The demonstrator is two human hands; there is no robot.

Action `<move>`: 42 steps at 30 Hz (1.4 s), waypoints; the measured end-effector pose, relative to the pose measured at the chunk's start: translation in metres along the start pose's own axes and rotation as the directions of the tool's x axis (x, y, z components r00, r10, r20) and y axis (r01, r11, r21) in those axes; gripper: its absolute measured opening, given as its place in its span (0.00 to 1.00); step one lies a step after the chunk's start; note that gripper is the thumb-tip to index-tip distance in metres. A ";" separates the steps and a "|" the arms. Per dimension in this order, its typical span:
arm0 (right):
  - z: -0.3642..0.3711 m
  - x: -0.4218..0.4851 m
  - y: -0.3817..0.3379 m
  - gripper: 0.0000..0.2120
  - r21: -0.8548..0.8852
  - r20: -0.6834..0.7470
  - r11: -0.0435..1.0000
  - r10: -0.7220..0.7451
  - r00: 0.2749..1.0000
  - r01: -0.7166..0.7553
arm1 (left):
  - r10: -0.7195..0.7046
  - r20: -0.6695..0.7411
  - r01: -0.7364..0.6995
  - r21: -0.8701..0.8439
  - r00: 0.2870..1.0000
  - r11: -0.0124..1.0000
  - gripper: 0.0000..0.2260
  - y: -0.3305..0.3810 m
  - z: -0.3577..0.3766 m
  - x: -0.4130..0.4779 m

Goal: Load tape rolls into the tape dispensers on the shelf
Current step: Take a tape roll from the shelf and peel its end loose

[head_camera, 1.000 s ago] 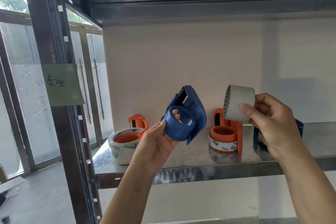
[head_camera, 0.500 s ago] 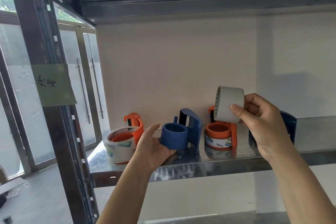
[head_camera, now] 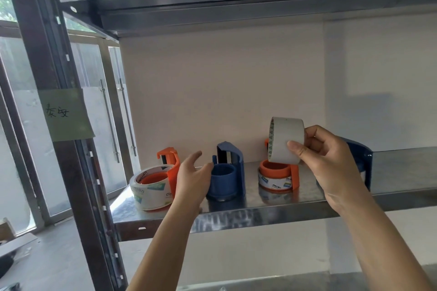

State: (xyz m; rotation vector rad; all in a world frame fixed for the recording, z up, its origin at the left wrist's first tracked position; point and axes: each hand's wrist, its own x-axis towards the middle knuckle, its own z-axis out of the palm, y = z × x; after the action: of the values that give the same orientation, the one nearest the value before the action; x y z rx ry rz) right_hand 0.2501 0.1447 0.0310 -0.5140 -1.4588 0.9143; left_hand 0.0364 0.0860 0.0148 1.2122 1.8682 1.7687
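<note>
A stainless steel shelf (head_camera: 272,216) spans the view, bolted to a dark upright post (head_camera: 47,59) at its left end, with a second steel deck above it. A green paper label (head_camera: 65,113) with handwritten characters is stuck to that post, level with the space above the shelf. Left of the post stand glass doors with long bar handles.

4 tape dispensers stand on the shelf in a row. The left orange dispenser (head_camera: 170,163), nearest the post, carries a full roll of clear printed tape (head_camera: 151,188) around its hub. Right of it stands the empty blue dispenser (head_camera: 228,172), upright, its round hub bare and its cutter hood rising behind. Further right along the shelf the second orange dispenser (head_camera: 280,173) holds a thinner printed roll. At the right end of the row a dark blue dispenser (head_camera: 363,158) is mostly hidden behind a hand.

The right hand (head_camera: 331,163) is raised above the shelf, over the second orange dispenser, pinching a plain white tape roll (head_camera: 286,140) between thumb and fingers, the roll turned on edge with its core facing left. The left hand (head_camera: 192,178) rests at the shelf's front, fingers spread and loose, its fingertips touching or nearly touching the left side of the empty blue dispenser's hub, grasping nothing.
</note>
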 end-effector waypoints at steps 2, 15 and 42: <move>0.000 -0.001 -0.002 0.04 -0.001 0.010 1.000 0.003 1.000 -0.003 | 0.120 0.012 -0.117 -0.125 0.993 0.985 0.13 0.014 0.001 -0.008; -0.017 -0.023 -0.030 0.06 -0.131 0.012 0.991 0.000 1.000 0.002 | 0.293 0.319 -0.178 -0.343 0.901 0.922 0.06 0.066 0.051 -0.053; -0.100 -0.101 -0.080 0.11 -0.443 -0.368 0.890 -0.073 0.927 -0.106 | 0.404 0.607 0.065 -0.602 0.684 0.796 0.06 0.083 0.128 -0.124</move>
State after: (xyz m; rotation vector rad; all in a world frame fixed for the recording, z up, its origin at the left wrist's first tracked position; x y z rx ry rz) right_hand 0.3765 0.0419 0.0220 -0.9975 -1.3083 0.4380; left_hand 0.2316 0.0724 0.0258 1.5362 0.6859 1.4419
